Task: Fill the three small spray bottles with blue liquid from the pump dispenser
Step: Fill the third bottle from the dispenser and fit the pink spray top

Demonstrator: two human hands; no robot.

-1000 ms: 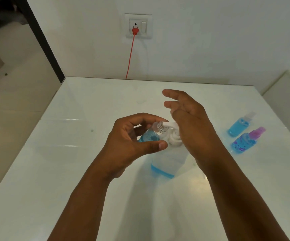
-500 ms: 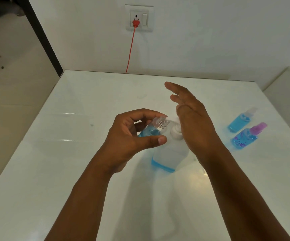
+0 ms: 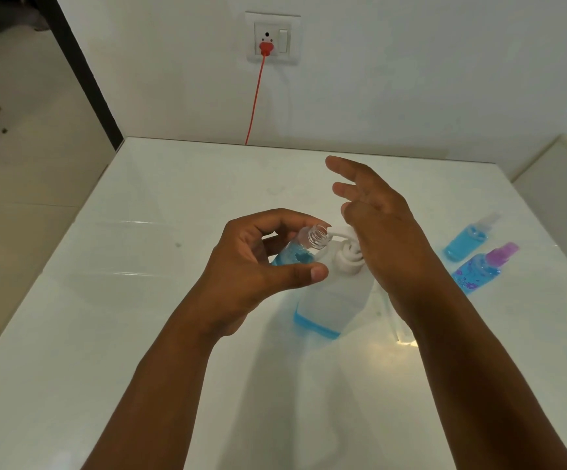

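Fingers (image 3: 275, 217) of your left hand (image 3: 241, 266) curl round the open spray bottle (image 3: 304, 247), thumb across its front, holding it tilted with the threaded mouth just beside the white spout of the pump dispenser (image 3: 333, 296). Blue liquid fills the lower part of that bottle; the neck is clear. Your right hand (image 3: 384, 232) sits over the pump head, fingers straight and spread, pointing away from you; its palm hides the top of the pump, so you cannot tell whether it presses down. The dispenser stands upright between your wrists, with only a thin blue band left at its base.

Off to your right, well apart from both hands, two more bottles lie on their sides: a clear-capped bottle (image 3: 467, 239) and, nearer you, a purple-capped bottle (image 3: 482, 268) with a flower pattern, both holding blue liquid.

Everything rests on a glossy white table (image 3: 139, 300). Behind it, on the white wall, a red plug (image 3: 266, 48) sits in a socket (image 3: 272, 37), and its red cord (image 3: 255, 100) drops behind the table's far edge.
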